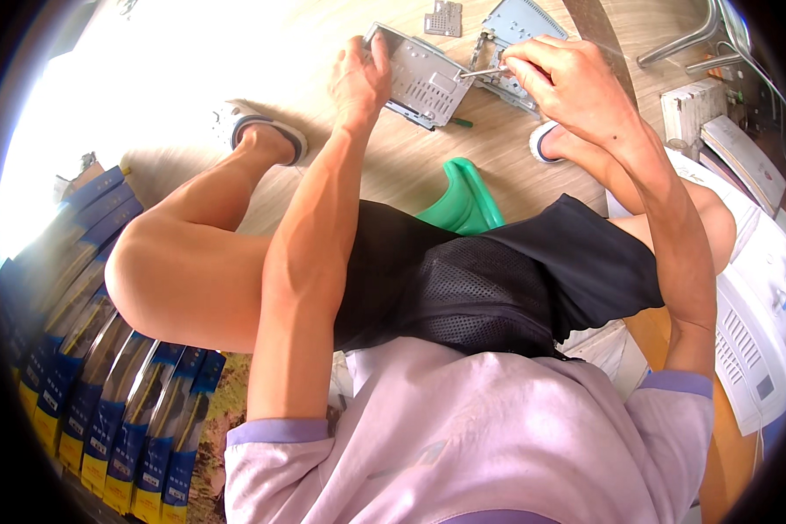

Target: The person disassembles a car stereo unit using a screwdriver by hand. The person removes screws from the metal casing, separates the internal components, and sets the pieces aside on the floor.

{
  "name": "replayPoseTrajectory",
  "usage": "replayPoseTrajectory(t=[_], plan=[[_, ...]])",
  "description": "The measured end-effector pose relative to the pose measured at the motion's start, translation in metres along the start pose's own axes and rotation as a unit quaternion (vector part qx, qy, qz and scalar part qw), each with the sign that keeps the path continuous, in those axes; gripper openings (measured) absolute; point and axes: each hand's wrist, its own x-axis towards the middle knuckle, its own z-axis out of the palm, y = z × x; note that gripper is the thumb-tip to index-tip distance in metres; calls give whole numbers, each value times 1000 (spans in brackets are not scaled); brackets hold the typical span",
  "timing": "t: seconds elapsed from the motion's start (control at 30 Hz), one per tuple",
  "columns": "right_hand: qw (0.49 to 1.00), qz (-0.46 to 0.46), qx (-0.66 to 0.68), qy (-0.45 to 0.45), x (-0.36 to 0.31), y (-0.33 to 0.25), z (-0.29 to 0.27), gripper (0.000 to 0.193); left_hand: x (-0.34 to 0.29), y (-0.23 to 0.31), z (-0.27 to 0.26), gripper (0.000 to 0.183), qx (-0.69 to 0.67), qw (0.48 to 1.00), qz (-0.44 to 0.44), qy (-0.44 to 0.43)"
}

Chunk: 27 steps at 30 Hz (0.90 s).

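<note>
Near the top, my left hand point(361, 87) is closed on the left end of a grey metal drive casing point(419, 80) with slots in its face; the thumb lies over its edge. My right hand point(576, 87) pinches a screwdriver point(483, 73), its handle mostly hidden by the fingers. The screwdriver's thin shaft points left, and its tip meets the casing's right side. Just beyond, partly behind my right hand, lies an opened metal housing point(520, 22) with a frame and small parts. A dark green handle point(463, 123) sticks out beside the casing's near edge.
A small grey perforated plate point(445, 17) lies on the wooden-look floor. Between my legs stands a green plastic piece point(465, 199). Blue-and-yellow packages point(140, 437) line the left. At right are a white keypad machine point(747, 349), a worn white box point(692, 109) and metal chair legs point(681, 39).
</note>
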Motion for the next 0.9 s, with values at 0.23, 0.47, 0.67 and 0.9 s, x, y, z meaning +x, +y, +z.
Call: replayPoseTrajectory(t=[0.23, 0.47, 0.67, 0.9], plan=[[1000, 8, -9, -22, 0, 3, 4, 17, 1, 4, -2, 48, -10, 1000, -4, 9], [1000, 2, -12, -21, -1, 1, 4, 17, -1, 13, -8, 48, -41, 997, -60, 4], [999, -8, -26, -25, 1, 1, 3, 16, -1, 15, -11, 48, -36, 997, -68, -6], [999, -17, -23, -24, 0, 0, 3, 16, -1, 14, -8, 48, -42, 997, -68, -2]])
